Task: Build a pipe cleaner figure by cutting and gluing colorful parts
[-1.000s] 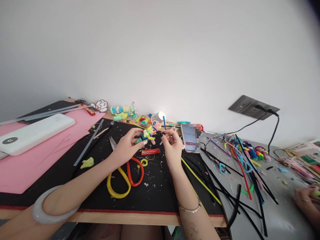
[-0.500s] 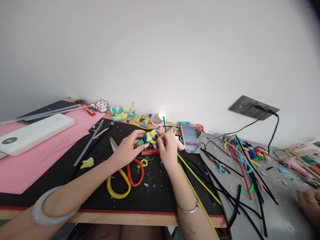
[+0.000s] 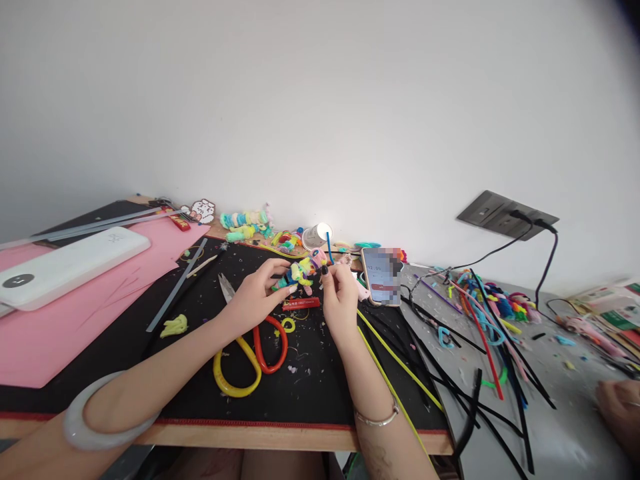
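Observation:
My left hand (image 3: 263, 288) is closed round the lower end of a multicoloured fuzzy pipe-cleaner figure (image 3: 304, 268), with pink at its top and yellow, blue and green below. My right hand (image 3: 340, 293) is pinched just to the right of the figure. A small dark bit shows at its fingertips; what it is, I cannot make out. Below the figure lies a red lighter-like stick with printing (image 3: 301, 304). Scissors (image 3: 237, 367) with one yellow and one red handle rest under my left forearm, blades partly covered. A yellow ring-shaped piece (image 3: 288, 325) lies beside them.
A phone (image 3: 381, 277) leans behind my right hand, near a paper cup (image 3: 317, 236). Left are pink sheets (image 3: 100, 300) and a white power bank (image 3: 75, 267). Black pipe cleaners (image 3: 460, 393) spread rightward. Another person's hand (image 3: 620, 403) is at the right edge.
My right hand has drawn slightly right, away from the figure, uncovering more of its pink top and the red stick. My left hand keeps its hold.

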### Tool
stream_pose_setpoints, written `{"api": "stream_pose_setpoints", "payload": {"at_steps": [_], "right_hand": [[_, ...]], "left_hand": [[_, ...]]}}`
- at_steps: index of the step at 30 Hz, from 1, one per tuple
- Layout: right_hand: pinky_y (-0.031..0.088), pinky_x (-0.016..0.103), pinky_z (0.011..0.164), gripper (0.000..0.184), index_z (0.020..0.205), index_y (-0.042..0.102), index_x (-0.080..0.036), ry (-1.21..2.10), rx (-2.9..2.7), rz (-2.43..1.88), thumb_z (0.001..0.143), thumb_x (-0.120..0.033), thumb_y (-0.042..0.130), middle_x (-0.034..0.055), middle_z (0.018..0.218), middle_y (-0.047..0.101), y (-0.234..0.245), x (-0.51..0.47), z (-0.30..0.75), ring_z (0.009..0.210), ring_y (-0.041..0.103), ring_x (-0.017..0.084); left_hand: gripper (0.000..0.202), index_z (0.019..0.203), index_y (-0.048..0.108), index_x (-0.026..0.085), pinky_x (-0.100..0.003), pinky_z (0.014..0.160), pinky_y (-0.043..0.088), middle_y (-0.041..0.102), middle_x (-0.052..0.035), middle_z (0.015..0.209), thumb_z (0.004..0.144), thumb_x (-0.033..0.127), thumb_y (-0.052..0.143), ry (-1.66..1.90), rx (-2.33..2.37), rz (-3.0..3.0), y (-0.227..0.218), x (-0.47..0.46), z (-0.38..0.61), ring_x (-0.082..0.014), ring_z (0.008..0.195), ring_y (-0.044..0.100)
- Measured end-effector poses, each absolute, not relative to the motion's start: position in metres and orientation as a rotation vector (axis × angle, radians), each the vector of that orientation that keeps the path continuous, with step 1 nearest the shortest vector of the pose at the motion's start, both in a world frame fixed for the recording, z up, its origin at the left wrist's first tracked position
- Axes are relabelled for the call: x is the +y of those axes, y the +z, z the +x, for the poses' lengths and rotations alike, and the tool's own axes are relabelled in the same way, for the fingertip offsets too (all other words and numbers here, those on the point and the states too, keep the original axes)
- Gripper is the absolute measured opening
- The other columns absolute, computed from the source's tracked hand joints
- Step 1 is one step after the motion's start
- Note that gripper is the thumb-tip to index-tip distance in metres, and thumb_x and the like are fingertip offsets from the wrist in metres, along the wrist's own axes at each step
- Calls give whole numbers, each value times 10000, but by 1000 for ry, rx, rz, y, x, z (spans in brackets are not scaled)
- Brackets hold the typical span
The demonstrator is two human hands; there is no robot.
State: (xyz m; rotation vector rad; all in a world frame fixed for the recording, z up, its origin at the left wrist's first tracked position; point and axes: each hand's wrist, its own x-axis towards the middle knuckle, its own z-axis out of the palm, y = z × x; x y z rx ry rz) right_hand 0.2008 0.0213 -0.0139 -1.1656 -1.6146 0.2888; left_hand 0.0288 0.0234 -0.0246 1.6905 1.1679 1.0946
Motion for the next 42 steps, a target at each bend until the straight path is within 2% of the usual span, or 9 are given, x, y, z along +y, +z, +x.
{"api": "stream_pose_setpoints", "payload": {"at_steps": [9,13,17,22,27,32,38,42], "right_hand": [[393,262,658,156,727,565,-156,549,-1176,-1055,786,-299,585,0,718,532,-20,28,206,689,486,124],[407,261,649,191,682,515,-161,563,-1065,-1074,706,-285,659,-25,670,518,-23,32,208,644,479,109],[376,241,588,239,622,475,-167,629,-1161,-1156,722,-310,639,-45,605,470,-22,32,207,577,423,91],[406,245,617,127,760,561,-171,773,-1274,-1101,726,-271,630,-13,717,556,-20,30,205,642,494,110],[440,264,681,126,784,566,-182,869,-1265,-1024,717,-253,646,-4,770,577,-22,32,204,696,537,121],[444,262,692,126,781,576,-182,902,-1259,-999,718,-260,652,-9,761,586,-21,31,204,708,544,122],[416,224,619,143,769,539,-176,974,-1224,-964,727,-259,648,-29,730,530,-21,31,203,645,500,93],[401,201,561,238,809,470,-194,992,-1176,-939,703,-269,670,-29,755,508,-23,33,202,643,486,87]], "left_hand": [[390,1111,477,228,-371,875,497,579,-73,1169,767,371,592,1105,1223,1621,-22,25,26,-216,1006,607],[396,1115,477,231,-376,880,499,577,-76,1178,767,378,594,1114,1214,1578,-24,25,25,-217,1010,609],[387,1108,476,233,-377,873,505,580,-69,1179,769,374,597,1118,1154,1555,-23,25,26,-219,1012,613],[391,1103,469,214,-393,860,511,586,-83,1157,772,380,591,1124,1073,1516,-21,24,27,-240,1040,600],[415,1114,458,197,-412,882,498,585,-95,1152,769,383,594,1109,1009,1491,-21,25,28,-241,1038,601],[399,1108,463,207,-385,881,497,577,-86,1159,772,372,601,1091,1002,1490,-22,24,29,-223,1017,611],[398,1109,463,205,-399,887,490,577,-94,1168,770,362,602,1089,991,1497,-23,23,29,-231,1028,605],[410,1116,463,197,-410,896,482,582,-102,1172,766,361,598,1095,995,1504,-23,23,29,-236,1032,604]]}}
